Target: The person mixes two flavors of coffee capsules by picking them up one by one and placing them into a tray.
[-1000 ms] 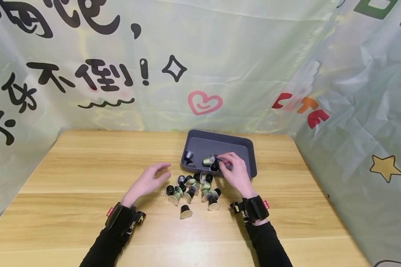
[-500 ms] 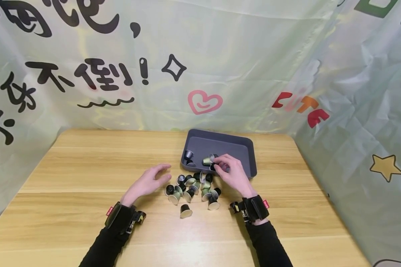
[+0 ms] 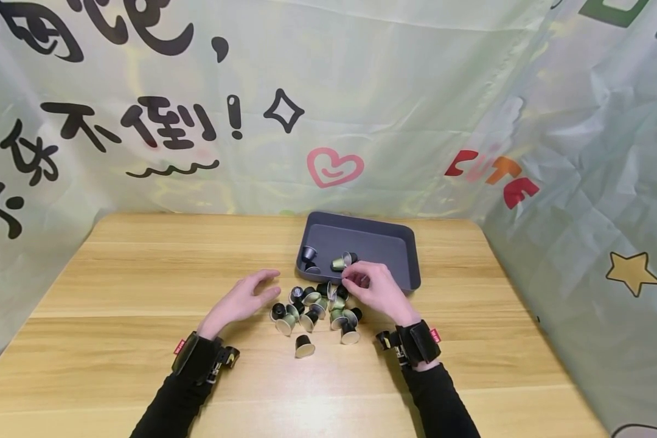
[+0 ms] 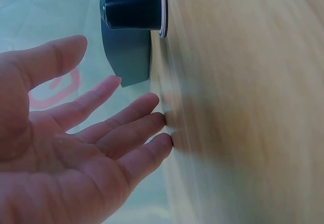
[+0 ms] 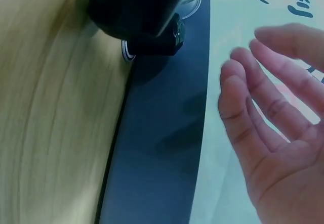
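Several coffee capsules, black or pale green with foil lids, lie in a loose pile on the table; one green capsule is at its left side. My left hand is left of the pile, fingers spread and holding nothing. In the left wrist view its fingertips are right at the tabletop, below a dark capsule. My right hand hovers over the near rim of the dark grey tray, fingers bent and nothing between them. A green capsule lies in the tray just beyond its fingertips.
Two more capsules, one of them grey, lie in the tray's left corner. A single black capsule sits nearest the front of the wooden table. A printed cloth backdrop rises behind the table and along its right side.
My right hand has drawn back from inside the tray toward its near rim, now covering a black capsule seen earlier at its fingertips. The left hand has stayed in place.
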The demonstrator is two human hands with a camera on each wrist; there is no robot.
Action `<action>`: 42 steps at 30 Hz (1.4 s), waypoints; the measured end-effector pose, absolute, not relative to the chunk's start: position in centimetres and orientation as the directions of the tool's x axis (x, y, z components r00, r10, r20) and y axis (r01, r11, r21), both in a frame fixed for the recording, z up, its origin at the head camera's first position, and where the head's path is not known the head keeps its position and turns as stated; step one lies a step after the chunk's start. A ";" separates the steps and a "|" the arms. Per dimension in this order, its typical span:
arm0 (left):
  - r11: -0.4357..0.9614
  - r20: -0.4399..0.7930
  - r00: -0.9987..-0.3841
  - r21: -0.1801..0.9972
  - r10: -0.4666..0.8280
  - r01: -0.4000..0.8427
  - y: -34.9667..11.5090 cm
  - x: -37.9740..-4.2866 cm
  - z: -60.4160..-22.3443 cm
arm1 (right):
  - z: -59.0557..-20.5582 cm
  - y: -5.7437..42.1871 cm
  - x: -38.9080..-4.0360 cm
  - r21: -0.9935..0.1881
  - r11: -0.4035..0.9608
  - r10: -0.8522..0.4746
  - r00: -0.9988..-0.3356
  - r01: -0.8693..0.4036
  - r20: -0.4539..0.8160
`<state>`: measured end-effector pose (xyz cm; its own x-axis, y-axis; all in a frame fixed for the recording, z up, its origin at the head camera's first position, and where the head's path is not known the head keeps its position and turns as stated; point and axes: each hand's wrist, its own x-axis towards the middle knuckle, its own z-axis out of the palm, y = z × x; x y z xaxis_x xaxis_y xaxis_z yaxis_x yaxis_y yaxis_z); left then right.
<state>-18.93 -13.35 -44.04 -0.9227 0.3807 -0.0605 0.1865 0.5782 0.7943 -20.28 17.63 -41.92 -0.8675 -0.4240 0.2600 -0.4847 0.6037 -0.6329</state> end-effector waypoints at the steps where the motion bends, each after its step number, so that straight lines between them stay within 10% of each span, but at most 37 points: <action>1: 0.579 -0.061 -0.923 0.794 0.380 0.185 -13.3 -18.9 -44.0 | -41.9 17.6 -20.2 -0.629 0.610 -0.434 -0.867 -0.482 0.243; 42: 0.574 -0.062 -0.923 0.799 0.380 0.182 -13.3 -18.8 -44.0 | -42.5 15.4 -19.2 -0.428 0.756 -0.504 -0.858 -0.495 0.102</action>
